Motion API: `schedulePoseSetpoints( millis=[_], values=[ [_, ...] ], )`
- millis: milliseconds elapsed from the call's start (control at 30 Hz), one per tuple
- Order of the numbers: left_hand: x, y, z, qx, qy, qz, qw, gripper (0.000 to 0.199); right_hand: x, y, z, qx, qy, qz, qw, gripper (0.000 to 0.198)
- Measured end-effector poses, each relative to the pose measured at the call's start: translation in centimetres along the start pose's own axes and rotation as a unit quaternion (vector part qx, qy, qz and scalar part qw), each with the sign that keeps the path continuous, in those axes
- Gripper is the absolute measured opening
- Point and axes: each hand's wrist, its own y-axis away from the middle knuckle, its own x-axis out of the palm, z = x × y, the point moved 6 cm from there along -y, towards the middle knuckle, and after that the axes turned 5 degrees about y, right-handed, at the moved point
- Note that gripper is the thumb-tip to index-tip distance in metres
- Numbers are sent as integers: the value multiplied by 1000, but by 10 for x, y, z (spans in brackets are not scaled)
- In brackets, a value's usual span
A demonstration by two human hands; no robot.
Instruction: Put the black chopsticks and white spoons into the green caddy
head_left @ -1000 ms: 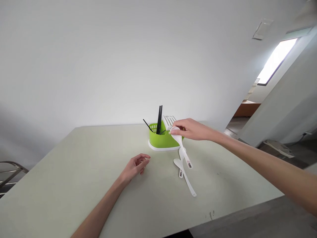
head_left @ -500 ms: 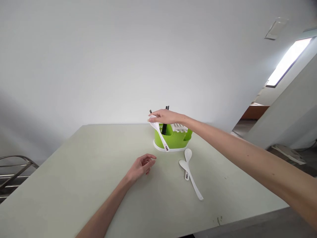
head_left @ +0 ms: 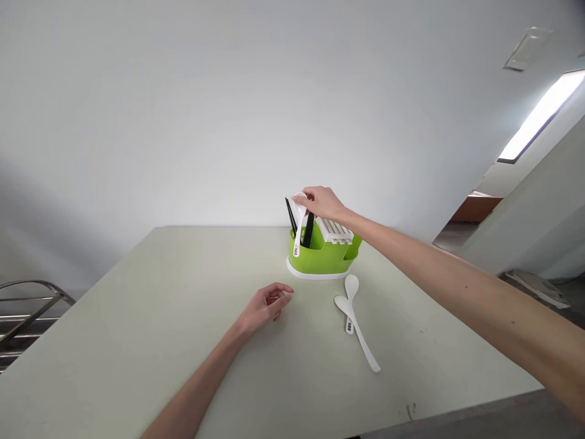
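Observation:
My right hand (head_left: 320, 201) pinches a white spoon (head_left: 298, 222) by its bowl end, so the labelled handle hangs down at the front left of a green utensil holder (head_left: 315, 261). Whether the handle's tip is inside or just before the holder's wall is hard to tell. Black chopsticks (head_left: 291, 214) stand in the holder beside the spoon. On the table, my left hand (head_left: 265, 306) rests loosely curled with a gap between thumb and fingers, holding nothing. To its right lie two crossed white spoons, a short one (head_left: 351, 285) and a longer one (head_left: 364, 344).
The holder has a white slotted rack (head_left: 337, 230) and a white base. It stands near the back edge of the pale table (head_left: 192, 286), against a white wall (head_left: 228, 122). A metal rack (head_left: 31, 317) is at the far left.
My right hand has moved up and to the right with the spoon, whose handle has swung more upright against the holder. My left hand keeps its place on the table.

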Motion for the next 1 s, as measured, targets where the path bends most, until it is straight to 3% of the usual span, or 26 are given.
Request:
schedulePoseSetpoints(
  millis=[167,367,500,600,833,1000],
  values=[
    [1,1,-4,-4,-2,-4,1000,43,-15,3,-5,13,74,-146,986,37],
    [0,1,-2,-5,-4,-5,1000,42,-14,12,1,-1,93,-177,980,42],
    [-1,1,-2,-4,-10,-4,1000,42,-24,16,6,-4,171,-211,962,46],
    [-1,0,-1,-5,-15,-3,1000,42,-14,22,17,-39,256,-165,952,45],
    [0,1,-3,-3,-14,-1,1000,42,54,44,38,-112,391,21,913,47],
    [0,3,-3,-10,-15,-2,1000,43,75,48,36,-129,417,71,897,36]
  ],
)
